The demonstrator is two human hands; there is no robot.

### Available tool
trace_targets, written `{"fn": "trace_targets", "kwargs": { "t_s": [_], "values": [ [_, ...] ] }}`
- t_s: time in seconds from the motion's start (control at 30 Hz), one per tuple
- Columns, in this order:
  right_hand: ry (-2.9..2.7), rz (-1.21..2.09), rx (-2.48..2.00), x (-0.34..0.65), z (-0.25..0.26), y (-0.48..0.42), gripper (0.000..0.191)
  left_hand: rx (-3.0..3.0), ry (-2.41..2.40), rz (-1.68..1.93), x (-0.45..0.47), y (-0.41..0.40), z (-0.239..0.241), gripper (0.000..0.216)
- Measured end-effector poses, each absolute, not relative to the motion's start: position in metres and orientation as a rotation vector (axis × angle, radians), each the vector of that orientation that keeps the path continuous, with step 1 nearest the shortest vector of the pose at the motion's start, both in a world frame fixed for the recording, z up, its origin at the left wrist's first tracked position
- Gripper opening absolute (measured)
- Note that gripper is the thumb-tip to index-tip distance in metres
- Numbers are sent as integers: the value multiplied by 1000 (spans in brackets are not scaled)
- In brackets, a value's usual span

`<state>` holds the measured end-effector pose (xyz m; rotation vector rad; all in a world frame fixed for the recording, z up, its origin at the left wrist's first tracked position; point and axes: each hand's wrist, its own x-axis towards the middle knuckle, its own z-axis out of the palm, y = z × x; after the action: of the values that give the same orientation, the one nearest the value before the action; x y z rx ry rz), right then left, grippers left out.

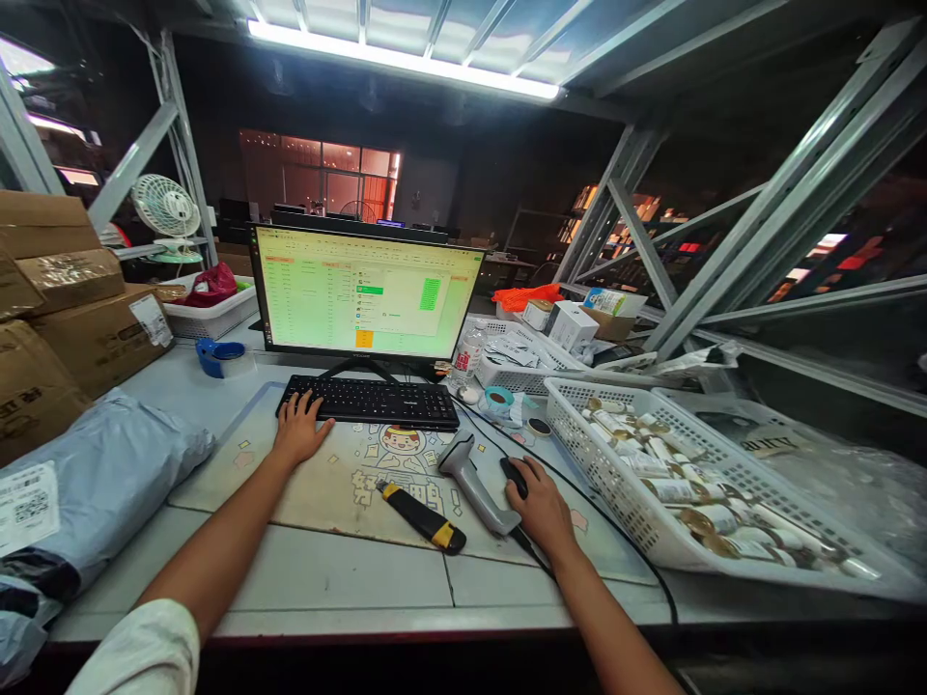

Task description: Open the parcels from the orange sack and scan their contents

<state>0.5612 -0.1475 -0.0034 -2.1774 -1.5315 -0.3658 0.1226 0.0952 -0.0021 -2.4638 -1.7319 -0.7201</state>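
Note:
My left hand (301, 430) rests on the left end of a black keyboard (387, 401), its fingers spread over the keys. A black computer mouse (514, 477) sits under my right hand (543, 507), whose fingers curve over it. Just left of that hand lies a grey handheld barcode scanner (474, 485). A yellow and black utility knife (422, 517) lies on the printed desk mat (311, 502). Behind the keyboard stands a monitor (311, 304), lit with a spreadsheet and a chat window.
Cardboard boxes (94, 319) and a grey mailing bag (116, 473) crowd the left. At right, a white basket (601, 483) holds many small bottles. A blue tape dispenser (217, 357), a plastic bottle (467, 357) and tape rolls (499, 399) stand around the monitor. Metal frame posts rise on both sides.

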Motion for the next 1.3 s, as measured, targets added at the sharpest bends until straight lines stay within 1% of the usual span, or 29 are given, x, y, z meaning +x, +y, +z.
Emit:
{"fn": "trace_targets", "kwargs": {
  "t_s": [1.03, 1.3],
  "values": [
    [-1545, -393, -2114, 565, -7, -146, 44, -2473, -1744, -729, 122, 95, -1, 69],
    [-1533, -358, -2161, 562, -5, -146, 45, -2480, -1751, -714, 122, 95, -1, 70]
  ]
}}
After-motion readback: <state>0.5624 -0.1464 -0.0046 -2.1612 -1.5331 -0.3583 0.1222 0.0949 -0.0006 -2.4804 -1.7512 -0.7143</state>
